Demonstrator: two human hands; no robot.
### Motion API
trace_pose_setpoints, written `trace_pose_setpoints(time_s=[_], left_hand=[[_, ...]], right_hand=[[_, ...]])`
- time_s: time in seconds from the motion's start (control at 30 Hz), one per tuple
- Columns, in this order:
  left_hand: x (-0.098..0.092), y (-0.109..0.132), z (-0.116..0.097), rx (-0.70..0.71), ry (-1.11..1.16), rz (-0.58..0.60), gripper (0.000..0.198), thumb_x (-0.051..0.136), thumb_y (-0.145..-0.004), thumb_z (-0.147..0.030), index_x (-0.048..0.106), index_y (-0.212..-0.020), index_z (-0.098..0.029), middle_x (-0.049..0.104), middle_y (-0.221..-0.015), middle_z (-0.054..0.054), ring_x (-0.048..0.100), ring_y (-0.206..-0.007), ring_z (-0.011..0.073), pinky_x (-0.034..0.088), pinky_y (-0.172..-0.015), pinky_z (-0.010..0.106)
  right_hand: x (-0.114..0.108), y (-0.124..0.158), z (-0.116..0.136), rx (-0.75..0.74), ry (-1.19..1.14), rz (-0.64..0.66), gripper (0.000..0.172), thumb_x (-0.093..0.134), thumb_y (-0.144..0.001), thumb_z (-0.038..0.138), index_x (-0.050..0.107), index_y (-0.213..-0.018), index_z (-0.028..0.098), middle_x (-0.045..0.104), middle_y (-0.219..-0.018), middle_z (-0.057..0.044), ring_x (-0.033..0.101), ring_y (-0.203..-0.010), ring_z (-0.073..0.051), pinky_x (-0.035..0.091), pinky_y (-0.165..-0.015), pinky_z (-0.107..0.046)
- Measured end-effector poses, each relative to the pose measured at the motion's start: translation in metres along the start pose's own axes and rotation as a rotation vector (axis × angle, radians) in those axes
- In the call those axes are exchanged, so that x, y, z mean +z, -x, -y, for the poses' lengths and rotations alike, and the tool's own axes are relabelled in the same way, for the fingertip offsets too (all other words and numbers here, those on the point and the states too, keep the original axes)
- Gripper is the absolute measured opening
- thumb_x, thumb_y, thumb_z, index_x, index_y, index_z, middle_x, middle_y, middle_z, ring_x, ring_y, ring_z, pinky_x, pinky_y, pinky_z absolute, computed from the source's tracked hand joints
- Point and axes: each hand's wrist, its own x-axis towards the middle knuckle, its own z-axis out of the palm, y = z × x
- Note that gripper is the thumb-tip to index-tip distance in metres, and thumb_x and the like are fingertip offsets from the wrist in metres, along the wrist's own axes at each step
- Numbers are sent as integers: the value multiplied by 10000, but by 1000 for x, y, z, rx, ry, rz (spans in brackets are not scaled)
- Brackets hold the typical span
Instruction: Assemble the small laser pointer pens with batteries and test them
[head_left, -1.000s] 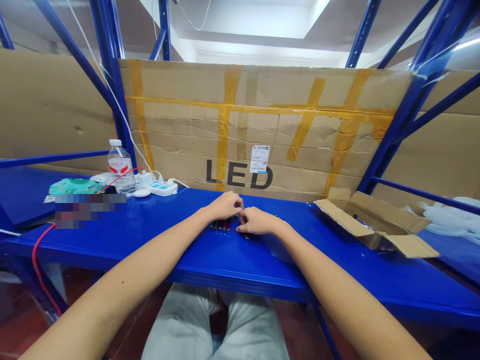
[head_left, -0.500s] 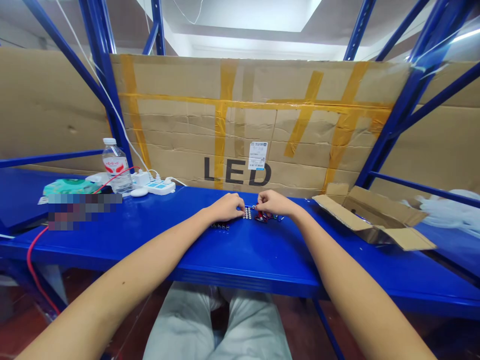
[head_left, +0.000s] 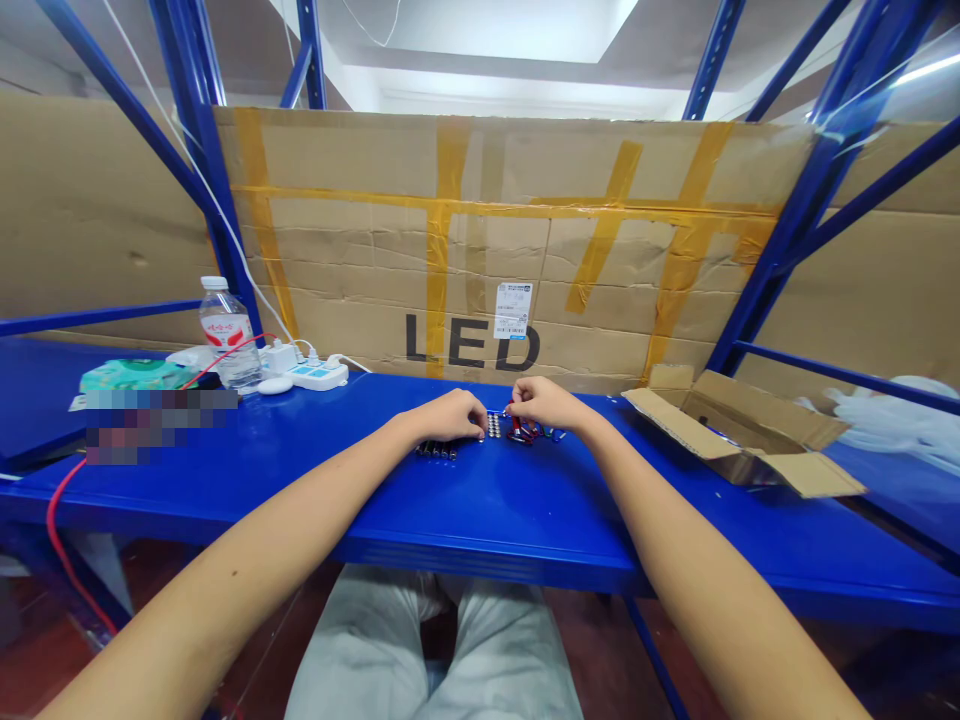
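Observation:
My left hand (head_left: pixel 452 415) rests low over the blue table, its fingers curled together with the tips down beside rows of small shiny silver pieces (head_left: pixel 493 427). Whatever lies between those fingertips is too small to make out. My right hand (head_left: pixel 549 403) is closed in a pinch on a small shiny red piece (head_left: pixel 514 410), just above a little pile of red, green and blue glossy pieces (head_left: pixel 525 434). Their exact kind cannot be made out. Under my left wrist stands a row of small dark pieces with shiny ends (head_left: pixel 436 452).
An open cardboard box (head_left: pixel 739 430) sits on the table (head_left: pixel 480 510) at the right. To the left are a water bottle (head_left: pixel 229 340), a tissue pack (head_left: pixel 135 376) and a white power strip (head_left: pixel 319 373). A large cardboard sheet (head_left: pixel 360 260) closes off the back.
My right hand has shifted slightly, and more red now shows below its fingertips. My left hand has moved slightly left, uncovering more of the silver rows. The view has shifted a little.

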Motion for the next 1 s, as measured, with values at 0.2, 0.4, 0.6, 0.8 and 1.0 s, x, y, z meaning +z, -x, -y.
trace_pose_setpoints(time_s=[0.2,0.4,0.6,0.8,1.0], left_hand=[[-2,0,6,24,-94,-75,199,616,-784,-204,754,-928,-216,711,-923,42,599,-915,194,438,-832,289],[3,2,3,39,-249,-33,159,636,-800,-212,770,-882,-240,665,-973,72,498,-964,247,378,-882,356],[4,1,-4,-22,-240,-26,71,660,-766,-212,727,-786,-197,631,-1034,84,448,-1039,270,356,-910,374],[2,2,-5,-11,-210,-17,37,661,-729,-200,697,-731,-192,647,-1006,74,448,-1054,275,351,-928,391],[-8,2,-5,25,-155,-226,101,597,-772,-184,689,-813,-177,676,-864,56,568,-881,204,430,-826,331]], right_hand=[[1,-4,-9,-7,-60,-20,212,639,-733,198,428,-744,203,569,-550,38,552,-493,-116,370,-455,-204],[0,-4,-9,8,-153,-23,289,688,-732,187,502,-953,170,652,-682,3,592,-524,-125,391,-463,-209],[-3,-6,-9,-31,-89,-17,281,683,-757,244,666,-1000,104,704,-732,-56,608,-575,-138,423,-512,-233],[-4,-7,-8,-74,-141,-99,194,648,-766,256,708,-887,116,711,-749,-56,598,-610,-134,453,-563,-247],[0,-11,-10,-137,-201,-161,259,557,-812,150,686,-1034,121,676,-736,-32,626,-706,-141,515,-759,-300]])
